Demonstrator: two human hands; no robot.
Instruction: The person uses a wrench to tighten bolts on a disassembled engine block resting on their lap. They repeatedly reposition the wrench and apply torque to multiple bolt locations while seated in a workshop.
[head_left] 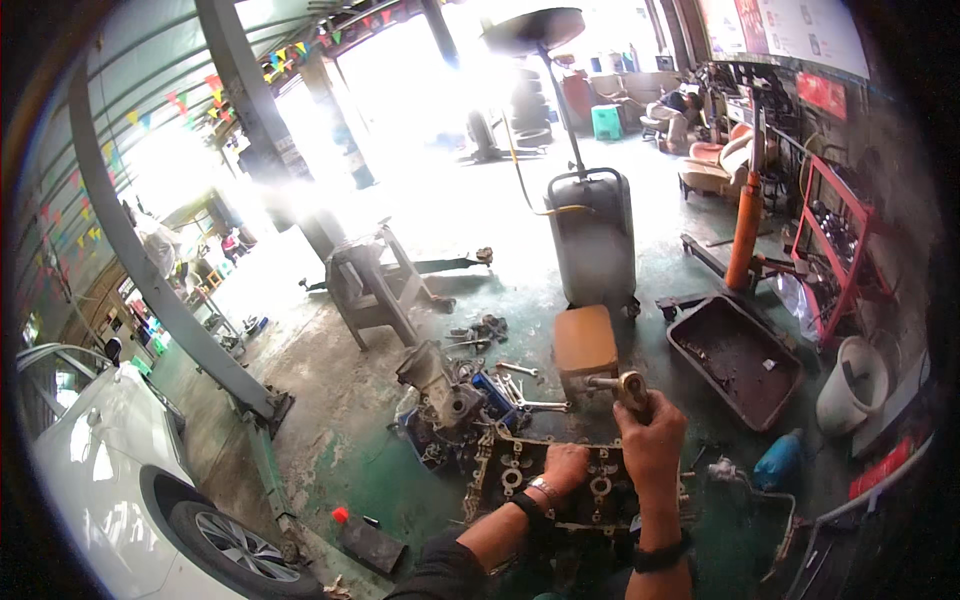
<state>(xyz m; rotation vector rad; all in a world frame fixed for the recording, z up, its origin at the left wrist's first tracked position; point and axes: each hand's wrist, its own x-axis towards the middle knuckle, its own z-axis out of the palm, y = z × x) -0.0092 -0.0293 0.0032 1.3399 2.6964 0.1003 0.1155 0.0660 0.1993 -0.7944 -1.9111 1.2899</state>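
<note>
My right hand (652, 432) is raised, its fingers wrapped round a ratchet wrench (632, 390) whose head points up, with a socket sticking out to the left. Below it lies a large metal engine part (512, 462) with round openings and a pale, bolt-studded rim. My left hand (567, 468) rests over the middle of this part, fingers curled in; whatever they may hold is hidden. Beyond the part's left end sit a dirty metal casting (440, 385) and a blue tray (492, 392) of tools. Several spanners (540, 405) lie beside the tray.
A brown-topped stool (586, 340) stands just beyond the engine part, with a grey wheeled oil drainer (592, 240) behind it. To the right are a dark drip tray (735, 360), a white bucket (852, 385) and an orange jack (745, 235). A white car (110, 450) stands left.
</note>
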